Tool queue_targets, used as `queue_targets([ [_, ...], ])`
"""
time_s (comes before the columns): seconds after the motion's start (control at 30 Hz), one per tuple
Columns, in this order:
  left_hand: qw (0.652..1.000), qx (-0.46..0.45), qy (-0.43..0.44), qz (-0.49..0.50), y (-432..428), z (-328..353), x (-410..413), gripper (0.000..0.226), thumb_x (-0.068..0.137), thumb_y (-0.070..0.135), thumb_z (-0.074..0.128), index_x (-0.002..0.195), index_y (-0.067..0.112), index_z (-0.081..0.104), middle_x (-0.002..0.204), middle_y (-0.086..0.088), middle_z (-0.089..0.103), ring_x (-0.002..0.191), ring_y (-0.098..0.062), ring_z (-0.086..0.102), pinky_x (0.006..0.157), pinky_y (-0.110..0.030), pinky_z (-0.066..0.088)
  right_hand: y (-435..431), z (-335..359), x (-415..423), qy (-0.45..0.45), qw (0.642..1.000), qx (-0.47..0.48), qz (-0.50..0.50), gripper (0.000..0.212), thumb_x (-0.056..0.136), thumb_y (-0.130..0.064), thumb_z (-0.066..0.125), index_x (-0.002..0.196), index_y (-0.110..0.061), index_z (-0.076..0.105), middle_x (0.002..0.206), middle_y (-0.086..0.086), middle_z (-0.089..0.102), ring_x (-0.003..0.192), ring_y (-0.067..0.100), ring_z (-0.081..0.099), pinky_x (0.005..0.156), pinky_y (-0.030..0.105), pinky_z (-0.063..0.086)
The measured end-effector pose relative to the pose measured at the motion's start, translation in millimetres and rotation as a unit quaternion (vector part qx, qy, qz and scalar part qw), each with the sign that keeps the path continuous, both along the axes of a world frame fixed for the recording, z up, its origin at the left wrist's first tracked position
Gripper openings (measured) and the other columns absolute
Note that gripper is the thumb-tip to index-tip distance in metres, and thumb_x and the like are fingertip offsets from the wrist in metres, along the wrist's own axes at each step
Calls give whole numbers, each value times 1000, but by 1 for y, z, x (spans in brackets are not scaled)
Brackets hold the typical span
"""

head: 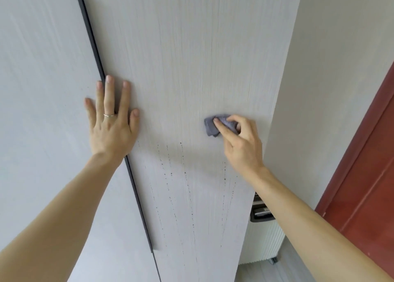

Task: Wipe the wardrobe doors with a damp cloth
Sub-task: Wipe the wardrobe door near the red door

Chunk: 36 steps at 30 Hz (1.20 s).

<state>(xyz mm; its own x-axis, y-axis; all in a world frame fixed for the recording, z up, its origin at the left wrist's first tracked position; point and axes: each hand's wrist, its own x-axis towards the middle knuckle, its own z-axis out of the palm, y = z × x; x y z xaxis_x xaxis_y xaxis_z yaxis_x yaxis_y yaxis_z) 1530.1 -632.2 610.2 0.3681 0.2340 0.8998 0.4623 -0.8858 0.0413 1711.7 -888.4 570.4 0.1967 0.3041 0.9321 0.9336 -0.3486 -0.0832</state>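
- Your right hand [241, 141] pinched the grey cloth [219, 125] against the door [181, 68].
- Drip trails [183, 175] ran downward, at 7 o'clock from the cloth.
- Your left hand [110, 119] lay flat, fingers straight.

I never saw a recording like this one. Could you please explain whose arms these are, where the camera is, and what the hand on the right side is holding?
No machine here: a person wears one camera on the head, so you see their own two arms. The left hand lies flat, fingers spread, across the dark handle strip between the two pale wardrobe doors. The right hand grips a small grey cloth against the right door. Below it, dark drips run down the panel. A red-brown door stands far right.
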Motion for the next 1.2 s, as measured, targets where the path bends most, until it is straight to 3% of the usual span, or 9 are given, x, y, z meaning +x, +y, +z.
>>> queue_targets([
  [0.17,999,-37,36,1,-11,4,-8,59,109,36,27,162,26,2,169,-6,-9,156,-27,-6,122,-60,2,40,20,-22,-8,999,30,24,41,92,-8,56,127,-24,70,118,0,54,93,25,47,60,31,43],
  [0.3,997,-31,61,-34,-17,-12,-33,62,106,32,29,162,28,4,167,4,-18,156,-21,-4,123,-54,4,50,-40,-44,-86,990,-84,69,35,96,-12,50,121,-21,73,114,-6,49,88,23,46,57,32,46],
  [0.47,993,-35,109,4,11,-61,-72,64,106,39,29,163,23,5,170,7,-1,156,-15,-1,122,-60,12,57,-15,-58,19,992,-107,67,20,97,-41,59,112,-29,66,98,-21,50,99,8,50,77,28,45],
  [0.57,990,-35,139,-10,20,-70,-74,63,106,43,24,162,24,4,170,5,-3,156,-18,-3,119,-66,15,75,25,-60,-44,997,-27,64,36,94,-21,48,122,-23,71,114,-10,49,96,19,45,60,31,43],
  [0.7,989,-54,132,-28,20,-72,-66,66,106,40,27,162,26,-4,170,4,-9,156,-20,-8,119,-68,6,95,14,-59,-79,995,8,55,37,93,-9,53,123,-20,72,117,-2,49,91,25,47,61,31,43],
  [0.83,988,-51,139,-46,24,-72,-69,72,103,46,32,162,25,-5,170,3,-9,156,-20,-9,118,-68,5,91,-45,-69,-32,992,-98,73,30,96,-22,63,119,-41,64,112,-7,58,94,19,51,67,38,53],
  [0.93,988,-26,147,-45,30,-75,-73,78,100,48,41,162,26,-2,170,0,-7,156,-23,-6,117,-69,8,88,-66,-73,-85,984,-122,96,41,86,-6,70,123,-26,68,113,-5,51,87,23,50,56,34,52],
  [1.03,988,-11,146,-42,33,-75,-72,78,100,49,42,162,29,-1,170,-1,-5,156,-24,-4,117,-66,5,100,-27,-75,-73,991,-90,66,36,91,-10,57,122,-21,72,116,-5,49,91,23,51,58,33,49],
  [1.2,987,-14,148,-52,33,-75,-73,77,100,49,41,162,32,-1,170,0,-7,156,-24,-6,117,-68,6,131,27,-86,-68,997,2,41,38,89,-2,66,122,-19,72,110,8,59,86,31,57,59,30,44],
])
